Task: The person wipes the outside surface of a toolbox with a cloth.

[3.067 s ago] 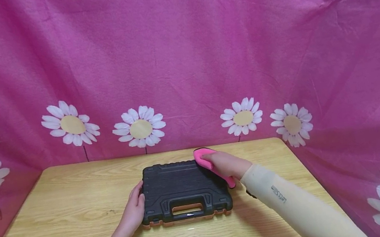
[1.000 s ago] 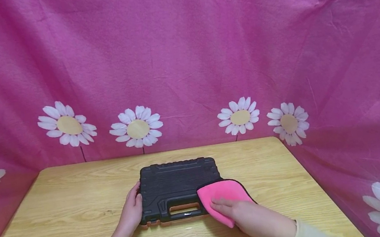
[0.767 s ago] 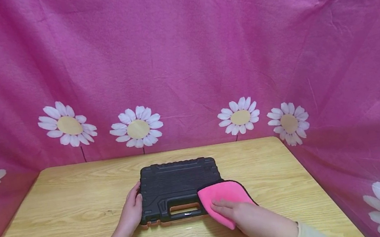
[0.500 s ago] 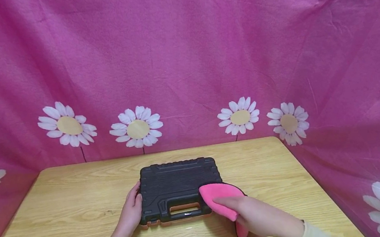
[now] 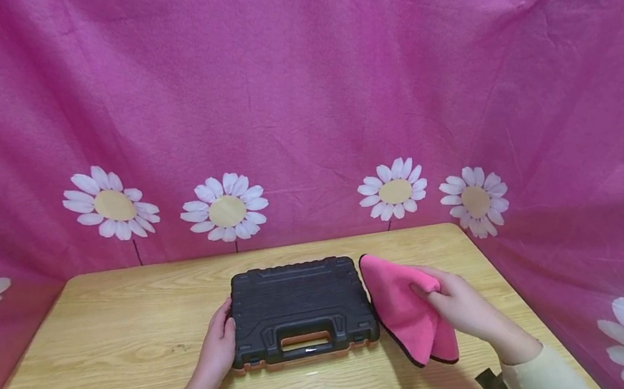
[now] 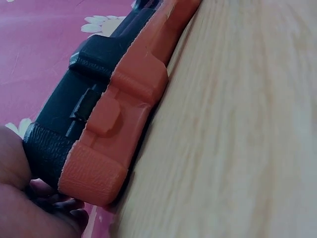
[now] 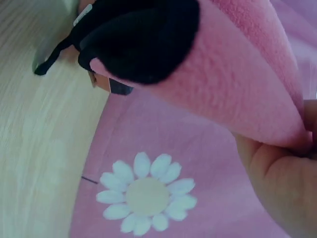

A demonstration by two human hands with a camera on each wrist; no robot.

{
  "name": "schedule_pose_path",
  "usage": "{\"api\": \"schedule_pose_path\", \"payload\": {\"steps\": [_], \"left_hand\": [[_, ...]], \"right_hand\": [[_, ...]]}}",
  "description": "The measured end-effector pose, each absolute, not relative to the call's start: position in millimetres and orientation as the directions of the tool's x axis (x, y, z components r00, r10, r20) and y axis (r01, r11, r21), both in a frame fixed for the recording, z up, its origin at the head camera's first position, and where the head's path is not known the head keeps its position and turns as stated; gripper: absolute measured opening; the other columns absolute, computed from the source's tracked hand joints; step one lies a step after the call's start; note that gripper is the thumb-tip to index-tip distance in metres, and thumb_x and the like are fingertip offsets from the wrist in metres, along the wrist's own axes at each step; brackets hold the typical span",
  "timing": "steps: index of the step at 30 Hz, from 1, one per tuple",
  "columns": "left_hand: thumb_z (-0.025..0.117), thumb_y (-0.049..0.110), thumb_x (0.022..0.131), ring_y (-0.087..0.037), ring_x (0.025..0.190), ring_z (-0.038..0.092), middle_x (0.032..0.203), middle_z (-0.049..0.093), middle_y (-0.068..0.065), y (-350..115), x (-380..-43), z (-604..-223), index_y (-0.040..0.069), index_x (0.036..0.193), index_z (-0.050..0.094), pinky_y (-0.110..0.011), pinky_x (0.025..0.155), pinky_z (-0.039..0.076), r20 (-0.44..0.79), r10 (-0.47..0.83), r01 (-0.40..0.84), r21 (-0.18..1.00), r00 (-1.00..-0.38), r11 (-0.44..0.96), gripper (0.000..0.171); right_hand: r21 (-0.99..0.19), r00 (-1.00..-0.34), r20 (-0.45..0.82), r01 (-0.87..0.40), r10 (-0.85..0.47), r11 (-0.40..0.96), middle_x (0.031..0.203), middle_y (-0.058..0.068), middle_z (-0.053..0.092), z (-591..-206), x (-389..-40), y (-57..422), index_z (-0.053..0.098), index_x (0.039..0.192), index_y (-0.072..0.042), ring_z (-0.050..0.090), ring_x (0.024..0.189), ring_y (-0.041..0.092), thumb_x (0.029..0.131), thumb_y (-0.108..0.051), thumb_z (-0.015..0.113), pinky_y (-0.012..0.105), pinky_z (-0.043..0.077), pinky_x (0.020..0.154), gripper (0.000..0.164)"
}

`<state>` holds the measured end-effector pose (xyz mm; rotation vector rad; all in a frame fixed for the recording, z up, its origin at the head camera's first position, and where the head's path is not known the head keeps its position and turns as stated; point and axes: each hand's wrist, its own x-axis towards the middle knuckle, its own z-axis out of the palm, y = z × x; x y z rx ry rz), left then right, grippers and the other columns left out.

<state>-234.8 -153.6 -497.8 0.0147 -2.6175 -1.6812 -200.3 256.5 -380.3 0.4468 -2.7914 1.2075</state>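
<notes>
A black carrying case (image 5: pixel 300 297) with an orange underside lies flat on the table, its handle facing me. My left hand (image 5: pixel 217 343) holds the case's left side. In the left wrist view, that hand's thumb and fingers are at the corner where the black lid meets the orange lower shell (image 6: pixel 94 173). My right hand (image 5: pixel 463 306) pinches a pink cloth (image 5: pixel 395 303) with black edging, just right of the case. The cloth hangs folded, its lower corners pointing down. In the right wrist view, the pink fleece (image 7: pixel 213 74) runs up from between thumb and fingers and shows a black side.
The wooden table (image 5: pixel 139 334) has its far edge against a magenta curtain (image 5: pixel 286 104) printed with white daisies. The curtain also stands close along the left and right sides. Black wrist cameras sit at both cuffs.
My right hand has lifted the cloth off the case's front right corner and moved it right and away from me, uncovering that corner. The left hand and the case have stayed put.
</notes>
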Motion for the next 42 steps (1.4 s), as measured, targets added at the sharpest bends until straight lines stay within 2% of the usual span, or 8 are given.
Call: {"api": "schedule_pose_path", "payload": {"steps": [6,10,16,21,26,30,34,42], "left_hand": [[0.031,0.008,0.111,-0.050,0.154,0.020,0.164,0.024,-0.033,-153,-235,-498,-0.005,0.159,0.027,-0.062,0.125,0.019,0.032,-0.022,0.019,0.903,-0.999,0.430,0.050],[0.031,0.009,0.111,-0.050,0.154,0.019,0.164,0.022,-0.033,-153,-235,-498,-0.005,0.160,0.026,-0.062,0.125,0.019,0.024,-0.016,0.015,0.905,-1.000,0.424,0.051],[0.029,0.010,0.112,-0.049,0.155,0.016,0.166,0.019,-0.030,-154,-235,-497,-0.002,0.161,0.023,-0.062,0.126,0.017,-0.003,-0.005,-0.005,0.915,-1.000,0.404,0.052],[0.031,0.010,0.112,-0.050,0.154,0.018,0.165,0.020,-0.032,-155,-235,-496,-0.002,0.161,0.024,-0.062,0.125,0.018,0.003,-0.004,0.001,0.914,-1.000,0.407,0.051],[0.031,0.011,0.112,-0.049,0.154,0.018,0.166,0.021,-0.031,-154,-235,-496,-0.002,0.161,0.025,-0.062,0.125,0.018,-0.001,-0.009,-0.004,0.914,-1.000,0.406,0.051],[0.031,0.011,0.112,-0.049,0.155,0.018,0.166,0.021,-0.031,-154,-236,-497,-0.002,0.161,0.025,-0.062,0.126,0.018,-0.001,-0.014,-0.006,0.913,-1.000,0.408,0.051],[0.030,0.011,0.112,-0.048,0.155,0.018,0.166,0.021,-0.030,-155,-236,-498,-0.001,0.161,0.024,-0.062,0.126,0.018,-0.003,-0.017,-0.010,0.912,-1.000,0.411,0.051],[0.030,0.011,0.112,-0.048,0.155,0.016,0.167,0.019,-0.030,-156,-237,-501,-0.001,0.162,0.023,-0.062,0.126,0.017,-0.015,-0.013,-0.019,0.916,-1.000,0.401,0.052]], "right_hand": [[-0.782,-0.990,0.106,-0.142,-0.095,0.606,0.094,0.010,0.063,-369,-214,286,0.061,0.130,0.007,0.056,0.077,0.008,0.106,-0.014,0.055,0.023,0.050,0.070,0.032],[-0.721,-0.988,0.146,-0.142,-0.051,0.679,0.091,0.011,0.062,-361,-223,305,0.061,0.128,0.007,0.054,0.076,0.012,0.106,-0.015,0.053,0.022,0.047,0.069,0.032],[-0.583,-0.972,0.225,-0.187,-0.064,0.791,0.116,0.024,0.068,-360,-245,331,0.057,0.140,0.006,0.058,0.095,0.026,0.105,-0.007,0.048,0.026,0.049,0.080,0.039],[-0.505,-0.969,0.246,-0.164,-0.041,0.847,0.127,0.033,0.064,-368,-264,347,0.054,0.142,0.008,0.060,0.100,0.038,0.103,-0.005,0.048,0.046,0.052,0.084,0.042],[-0.447,-0.954,0.294,-0.191,-0.058,0.874,0.126,0.036,0.064,-382,-274,347,0.057,0.139,0.008,0.063,0.113,0.052,0.095,0.002,0.050,0.064,0.050,0.095,0.044],[-0.413,-0.955,0.277,-0.214,-0.102,0.885,0.125,0.034,0.066,-396,-276,330,0.057,0.140,0.007,0.065,0.113,0.050,0.093,0.006,0.051,0.063,0.051,0.098,0.047],[-0.426,-0.964,0.223,-0.233,-0.148,0.874,0.134,0.031,0.063,-412,-272,307,0.056,0.142,0.007,0.060,0.124,0.049,0.095,0.008,0.053,0.063,0.047,0.107,0.047],[-0.371,-0.956,0.153,-0.290,-0.249,0.882,0.136,0.025,0.065,-437,-260,272,0.055,0.145,0.001,0.062,0.126,0.044,0.098,0.002,0.061,0.058,0.049,0.108,0.047]]}}
